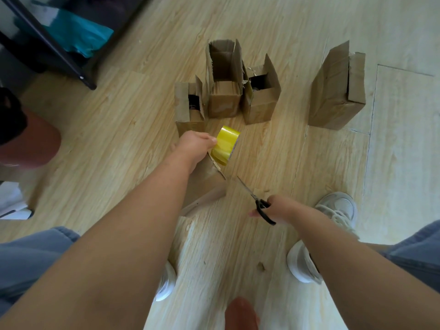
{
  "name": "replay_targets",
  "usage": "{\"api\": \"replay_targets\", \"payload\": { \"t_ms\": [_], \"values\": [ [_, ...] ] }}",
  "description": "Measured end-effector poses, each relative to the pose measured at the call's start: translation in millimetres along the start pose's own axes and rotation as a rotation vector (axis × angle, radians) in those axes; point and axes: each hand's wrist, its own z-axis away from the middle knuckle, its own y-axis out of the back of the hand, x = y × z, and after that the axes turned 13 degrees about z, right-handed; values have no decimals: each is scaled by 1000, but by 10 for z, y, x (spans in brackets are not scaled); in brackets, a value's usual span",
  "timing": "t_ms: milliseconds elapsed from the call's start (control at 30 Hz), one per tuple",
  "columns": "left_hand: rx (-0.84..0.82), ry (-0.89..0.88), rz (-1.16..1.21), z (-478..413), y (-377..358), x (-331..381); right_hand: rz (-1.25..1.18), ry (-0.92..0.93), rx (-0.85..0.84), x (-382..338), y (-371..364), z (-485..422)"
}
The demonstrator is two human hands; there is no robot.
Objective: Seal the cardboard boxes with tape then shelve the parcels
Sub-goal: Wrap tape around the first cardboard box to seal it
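Note:
My left hand (pixel 194 145) grips a yellow roll of tape (pixel 225 145) above a cardboard box (pixel 204 184) lying on the wooden floor just below it. My right hand (pixel 277 207) holds black-handled scissors (pixel 256 198), blades pointing up-left toward that box. Three open cardboard boxes stand in a row further ahead: a small one (pixel 188 108) on the left, a tall one (pixel 223 79) in the middle, another (pixel 260 94) on the right. A larger box (pixel 337 89) stands apart at the right, its flap ajar.
A black metal shelf frame (pixel 54 47) with a teal bag (pixel 78 34) stands at the top left. A reddish-brown round object (pixel 33 144) sits at the left edge. My white shoes (pixel 337 208) and jeans are near the bottom.

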Motion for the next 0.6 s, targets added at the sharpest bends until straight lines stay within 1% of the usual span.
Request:
{"api": "replay_targets", "payload": {
  "t_ms": [100, 200, 267, 300, 433, 600],
  "values": [
    [-5, 0, -19, -6, -4, -16, 109, -53, 4, -34, 20, -63],
    [-26, -11, -33, -17, 25, -33, 165, -124, 72, 20, 13, -235],
    [-44, -37, -46, -18, 22, -39, 274, -157, 70, 12, 50, -291],
    [-45, -49, -51, -23, 17, -44, 287, -151, 60, -1, 72, -305],
    [-53, -66, -56, 3, 11, -37, 247, -157, -17, -31, 130, -375],
    [-79, -113, -94, -19, 0, -62, 231, -194, -63, 17, 126, -470]
  ]
}}
